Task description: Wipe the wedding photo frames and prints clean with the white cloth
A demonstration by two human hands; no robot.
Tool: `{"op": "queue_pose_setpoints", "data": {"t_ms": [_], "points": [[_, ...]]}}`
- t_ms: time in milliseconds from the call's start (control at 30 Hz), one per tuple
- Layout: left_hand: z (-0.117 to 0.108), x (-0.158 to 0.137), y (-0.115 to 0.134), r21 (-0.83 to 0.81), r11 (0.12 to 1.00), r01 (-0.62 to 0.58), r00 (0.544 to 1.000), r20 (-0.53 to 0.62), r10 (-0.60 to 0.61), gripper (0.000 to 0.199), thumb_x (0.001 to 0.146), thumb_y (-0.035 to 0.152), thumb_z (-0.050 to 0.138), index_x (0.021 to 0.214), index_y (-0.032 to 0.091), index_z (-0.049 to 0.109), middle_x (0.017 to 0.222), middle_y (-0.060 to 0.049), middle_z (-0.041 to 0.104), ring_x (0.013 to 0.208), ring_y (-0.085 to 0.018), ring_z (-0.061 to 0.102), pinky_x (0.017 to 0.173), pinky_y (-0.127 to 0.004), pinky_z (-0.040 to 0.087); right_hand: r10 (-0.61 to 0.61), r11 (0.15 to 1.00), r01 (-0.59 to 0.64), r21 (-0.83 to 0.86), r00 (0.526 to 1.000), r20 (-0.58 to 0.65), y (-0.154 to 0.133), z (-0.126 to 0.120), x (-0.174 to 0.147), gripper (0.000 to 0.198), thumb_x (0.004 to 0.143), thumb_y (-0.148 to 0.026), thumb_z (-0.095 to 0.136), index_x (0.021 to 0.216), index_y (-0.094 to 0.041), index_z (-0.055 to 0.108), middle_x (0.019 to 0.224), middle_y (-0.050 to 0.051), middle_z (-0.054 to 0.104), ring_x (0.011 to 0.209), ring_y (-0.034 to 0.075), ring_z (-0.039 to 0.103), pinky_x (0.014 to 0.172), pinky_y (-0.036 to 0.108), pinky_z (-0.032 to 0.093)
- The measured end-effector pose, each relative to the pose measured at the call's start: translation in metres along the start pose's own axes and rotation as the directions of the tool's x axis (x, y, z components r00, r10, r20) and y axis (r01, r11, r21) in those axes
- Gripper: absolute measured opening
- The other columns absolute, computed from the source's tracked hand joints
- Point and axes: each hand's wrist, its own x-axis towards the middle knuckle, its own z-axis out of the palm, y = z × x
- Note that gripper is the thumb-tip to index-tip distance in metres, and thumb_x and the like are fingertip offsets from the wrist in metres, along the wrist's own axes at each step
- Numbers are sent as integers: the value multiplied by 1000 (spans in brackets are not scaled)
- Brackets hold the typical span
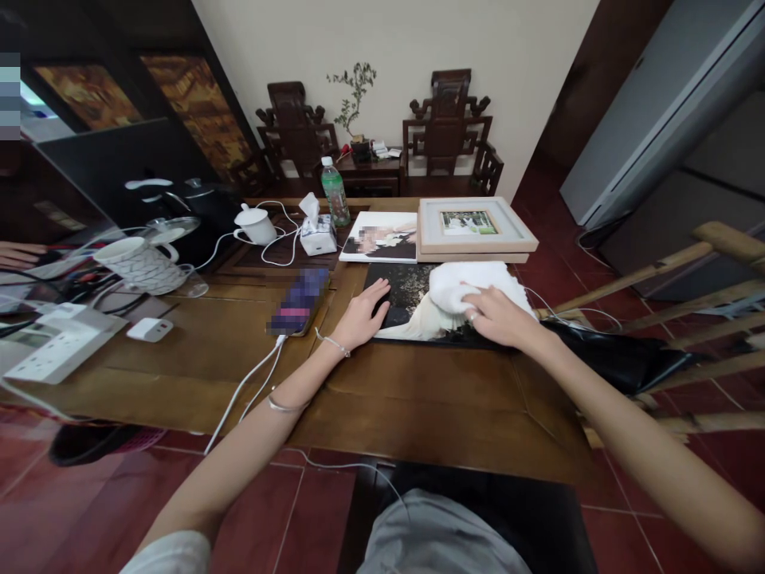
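Note:
A dark photo panel [402, 288] with a pale dress in its picture lies flat on the wooden table [412, 399]. My right hand [499, 315] grips a bunched white towel [472, 283], which rests on the panel's right half and hides part of it. At the panel's left edge lies my left hand [362, 315], its fingers stretched out and holding nothing. Just left of that hand is a phone [300, 301] with a white charging cable plugged in.
Behind the panel are a white photo print [380, 237] and stacked wooden picture frames [478, 227]. A tissue box [318, 233], a green-labelled bottle [335, 191], a lidded cup [255, 225], a patterned mug [140, 265] and a power strip [63, 343] stand leftward. Another person's hand [21, 254] shows at far left.

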Motion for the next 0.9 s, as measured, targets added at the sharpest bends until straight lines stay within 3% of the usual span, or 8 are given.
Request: {"op": "queue_pose_setpoints", "data": {"t_ms": [133, 233, 367, 500, 600, 700, 900], "points": [[-1, 0, 0, -3, 1000, 6, 1000, 7, -6, 43, 94, 33, 41, 128, 11, 56, 140, -15, 50, 136, -23, 40, 115, -45, 32, 25, 999, -25, -29, 1000, -6, 19, -1, 34, 28, 82, -16, 36, 83, -16, 65, 94, 15, 70, 91, 29, 64, 82, 40, 43], [-1, 0, 0, 0, 1000, 3, 1000, 7, -3, 42, 94, 34, 41, 128, 13, 55, 140, -13, 51, 136, -23, 41, 115, -45, 32, 2, 999, -3, -45, 1000, -17, 22, 6, 39, 32, 84, -15, 36, 93, -14, 66, 112, 17, 67, 116, 32, 55, 95, 49, 38], [-2, -1, 1, -6, 1000, -5, 1000, 8, 5, 43, 95, 34, 41, 128, 10, 55, 140, -16, 50, 135, -24, 41, 115, -44, 31, -41, 997, 39, -60, 999, -29, 5, 20, 9, 34, 83, -15, 40, 102, -11, 68, 141, 20, 47, 139, 37, 28, 104, 67, 22], [-1, 0, 2, 6, 1000, 10, 1000, 12, -11, 43, 94, 33, 41, 127, 11, 56, 140, -15, 50, 136, -25, 41, 114, -45, 32, -107, 993, 108, -41, 994, 5, -25, 26, -43, 31, 77, -11, 44, 91, -16, 71, 146, 14, 43, 142, 38, 20, 104, 72, 19], [-1, 0, 2, 10, 1000, 9, 1000, 11, -9, 43, 94, 32, 40, 127, 9, 56, 140, -16, 50, 136, -24, 41, 115, -44, 32, -149, 989, 149, -8, 989, 23, -40, 24, -74, 27, 75, -12, 46, 82, -18, 71, 146, 11, 44, 141, 39, 21, 103, 74, 21], [-1, 1, 2, 3, 1000, 6, 1000, 10, -6, 43, 94, 32, 40, 127, 8, 56, 140, -17, 50, 136, -25, 41, 114, -45, 32, -142, 989, 140, 57, 990, 25, -40, 20, -82, 25, 76, -13, 46, 79, -21, 69, 141, 12, 50, 139, 35, 30, 106, 69, 23], [-1, 1, 1, -1, 1000, 6, 1000, 9, -6, 43, 94, 33, 41, 127, 9, 56, 140, -16, 51, 136, -25, 41, 115, -44, 32, -22, 998, 21, 67, 1000, 4, -18, 8, -30, 32, 85, -16, 37, 96, -18, 67, 128, 15, 60, 132, 31, 41, 106, 58, 29]]}}
